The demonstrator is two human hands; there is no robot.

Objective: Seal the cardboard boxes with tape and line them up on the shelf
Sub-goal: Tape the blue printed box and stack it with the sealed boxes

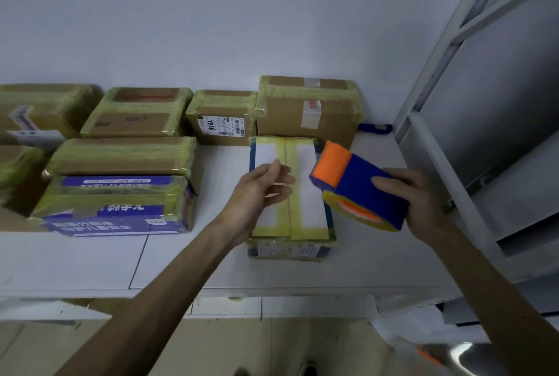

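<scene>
A white-topped box with a blue rim lies on the white shelf, with yellowish tape down its middle seam and along its edges. My left hand hovers over the box's left half, fingers loosely extended and holding nothing. My right hand grips a blue and orange tape dispenser just right of the box, above its right edge. Several taped cardboard boxes stand in rows behind and to the left.
A blue printed carton sits at the shelf's front left, with brown taped boxes stacked beside and behind it. A grey metal shelf frame rises at the right. A small blue object lies by the wall.
</scene>
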